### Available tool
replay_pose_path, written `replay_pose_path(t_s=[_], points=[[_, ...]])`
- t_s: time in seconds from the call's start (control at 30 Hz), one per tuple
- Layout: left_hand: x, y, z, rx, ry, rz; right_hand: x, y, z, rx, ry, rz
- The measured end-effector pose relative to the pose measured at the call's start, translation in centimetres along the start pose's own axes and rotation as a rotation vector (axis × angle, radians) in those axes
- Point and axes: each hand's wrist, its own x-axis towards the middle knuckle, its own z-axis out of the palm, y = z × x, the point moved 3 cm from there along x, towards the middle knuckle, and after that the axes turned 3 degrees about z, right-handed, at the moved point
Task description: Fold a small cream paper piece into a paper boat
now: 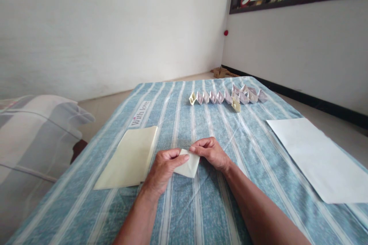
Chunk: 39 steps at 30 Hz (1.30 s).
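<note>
We hold the small, pale-cream folded paper between our left fingers and right fingers, pinched at its upper edge, likely to steady its creases, with the flat, pale-yellow rectangular paper left of them, probably for easy reach.

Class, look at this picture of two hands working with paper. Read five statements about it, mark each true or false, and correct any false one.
1. The left hand and right hand both touch the small folded paper. True.
2. A white sheet lies right of the hands, on the striped cloth. True.
3. The striped cloth is red and black. False: it is blue and white.
4. Yellowish paper lies beyond the left hand. True.
5. Everything in the far group is yellow. False: most folded shapes there look pale lilac.
</note>
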Motion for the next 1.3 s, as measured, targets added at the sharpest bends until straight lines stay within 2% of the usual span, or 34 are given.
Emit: replay_pose_path(t_s=[0.13,0.27,0.57,0.8,1.3], points=[[0.0,0.1,-0.5,-0.133,0.015,-0.017,-0.1,-0.5,-0.6,0.104,-0.018,-0.020],[0.0,-0.1,-0.9,-0.157,0.042,-0.027,-0.3,-0.5,-0.9,0.132,-0.077,0.001],[0.3,-0.4,-1.4,-0.083,0.039,-0.026,0.0,0.4,-1.1,0.106,-0.148,0.055],[0.0,0.1,-1.5,0.028,-0.005,-0.057,-0.2,0.2,-0.7,0.044,-0.195,0.086],[-0.2,0.5,-1.6,0.037,-0.052,-0.107,-0.3,-0.2,-0.6,-0.076,-0.200,0.115]])
